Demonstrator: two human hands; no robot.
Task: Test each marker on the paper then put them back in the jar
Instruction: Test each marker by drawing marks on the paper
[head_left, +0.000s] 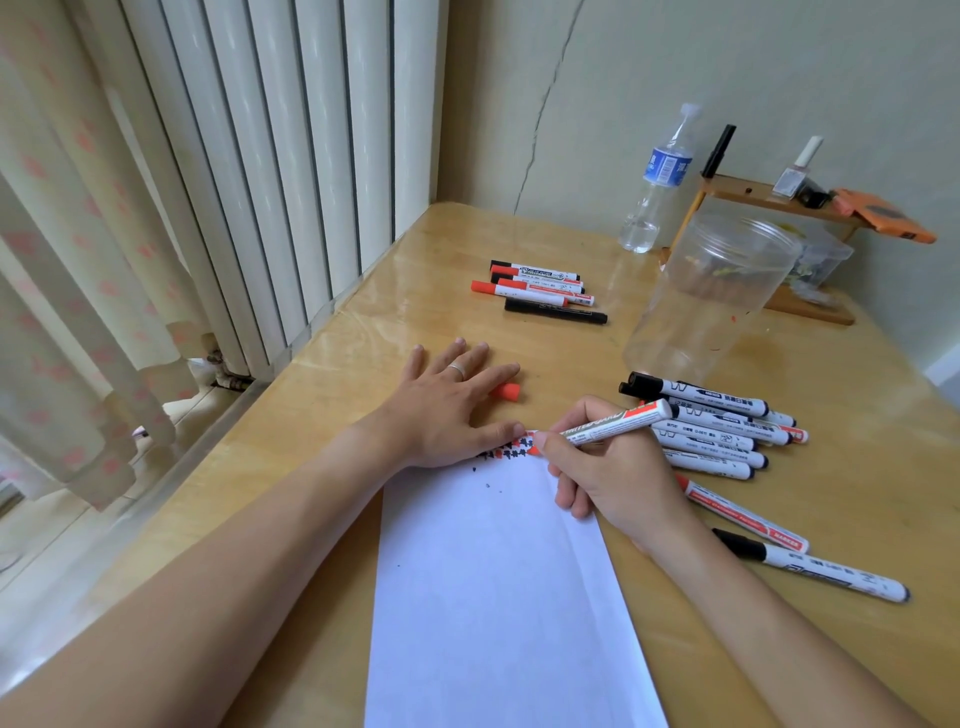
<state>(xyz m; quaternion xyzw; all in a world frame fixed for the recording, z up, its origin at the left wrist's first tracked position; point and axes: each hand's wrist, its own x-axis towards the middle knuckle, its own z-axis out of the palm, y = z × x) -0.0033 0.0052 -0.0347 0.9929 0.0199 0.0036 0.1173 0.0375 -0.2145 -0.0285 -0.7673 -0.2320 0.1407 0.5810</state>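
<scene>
— Where are the hands?

— The left hand (447, 405) lies flat with fingers spread, pressing the top edge of the paper (498, 597) against the counter (363, 332). The right hand (602, 467) pinches a red marker (615, 421) in a writing grip, its tip at a row of red and black marks along the paper's top edge.

— And the cap?

— A red cap (506, 391) lies on the counter just beyond the left hand's fingers, at about one o'clock from it.

— The jar?

— The clear jar (711, 296) stands upright at one o'clock from the right hand. A pile of markers (722, 426) lies at three o'clock, just beside that hand, with two more markers (779, 545) at four o'clock. A smaller group of markers (540, 291) lies at twelve o'clock from the left hand, well apart — left of the jar.
</scene>
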